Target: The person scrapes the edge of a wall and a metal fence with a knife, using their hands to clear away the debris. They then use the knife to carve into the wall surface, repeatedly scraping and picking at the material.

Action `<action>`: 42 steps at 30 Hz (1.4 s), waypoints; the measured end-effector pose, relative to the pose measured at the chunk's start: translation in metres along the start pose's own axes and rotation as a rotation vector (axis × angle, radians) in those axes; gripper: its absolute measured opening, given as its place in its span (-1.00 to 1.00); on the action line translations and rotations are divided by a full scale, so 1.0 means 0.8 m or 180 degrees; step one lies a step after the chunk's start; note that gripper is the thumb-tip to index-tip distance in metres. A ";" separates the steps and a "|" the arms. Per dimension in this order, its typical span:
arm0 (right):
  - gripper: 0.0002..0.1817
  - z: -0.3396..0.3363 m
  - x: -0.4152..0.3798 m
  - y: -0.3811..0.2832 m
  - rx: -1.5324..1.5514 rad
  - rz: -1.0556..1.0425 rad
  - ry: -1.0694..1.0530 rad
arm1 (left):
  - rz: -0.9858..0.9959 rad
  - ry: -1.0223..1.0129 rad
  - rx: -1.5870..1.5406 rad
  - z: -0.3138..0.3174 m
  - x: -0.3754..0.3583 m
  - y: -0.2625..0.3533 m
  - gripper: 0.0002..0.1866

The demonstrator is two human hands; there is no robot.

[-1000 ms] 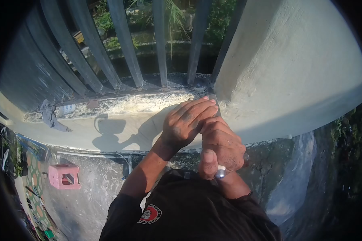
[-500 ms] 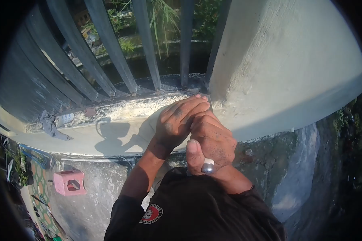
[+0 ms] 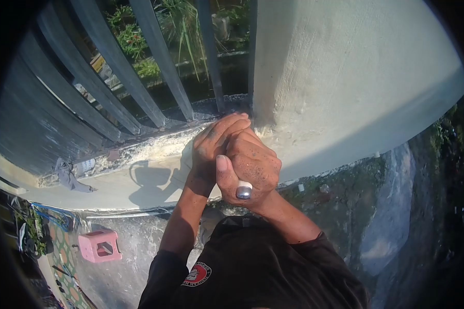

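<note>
My right hand is closed round a scraper, its white handle end and silver cap sticking out below the thumb. The rest of the tool is hidden by my hands. My left hand lies against the right one, its fingers pressed together over the front of the tool. Both hands have dark specks on them. They are at the low wall ledge, where its paint is worn and flaking, close to the foot of the pale pillar.
Grey fence bars rise from the ledge, with plants behind. A grey rag lies on the ledge at left. A pink stool stands on the concrete floor. Shadows of my head and arms fall on the wall.
The view has turned slightly, so fence, pillar and hands sit further left. Both hands keep their grip near the corner. A thin flat blade edge that showed beyond the fingers is now hidden.
</note>
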State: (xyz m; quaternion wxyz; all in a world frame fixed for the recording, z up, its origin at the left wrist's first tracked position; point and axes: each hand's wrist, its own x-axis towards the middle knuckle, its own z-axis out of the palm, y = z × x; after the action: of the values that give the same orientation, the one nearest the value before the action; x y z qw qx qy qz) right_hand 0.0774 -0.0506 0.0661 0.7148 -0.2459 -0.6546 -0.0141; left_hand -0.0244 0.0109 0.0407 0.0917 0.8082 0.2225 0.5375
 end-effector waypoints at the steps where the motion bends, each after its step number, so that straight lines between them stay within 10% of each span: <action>1: -0.77 0.001 0.004 0.002 -0.0152 0.0012 -0.0083 | 0.0030 0.0002 0.0006 0.001 -0.003 0.000 -0.71; 42: -0.53 -0.015 -0.056 0.003 -0.0295 -0.0258 -0.0100 | 0.0404 0.0438 0.0515 0.020 -0.038 -0.003 -0.50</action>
State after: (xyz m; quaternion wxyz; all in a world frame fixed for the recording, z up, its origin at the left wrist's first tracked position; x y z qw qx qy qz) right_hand 0.0833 -0.0662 0.0229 0.6910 -0.2522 -0.6738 -0.0695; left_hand -0.0204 0.0005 0.0081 -0.0234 0.7866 0.2193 0.5767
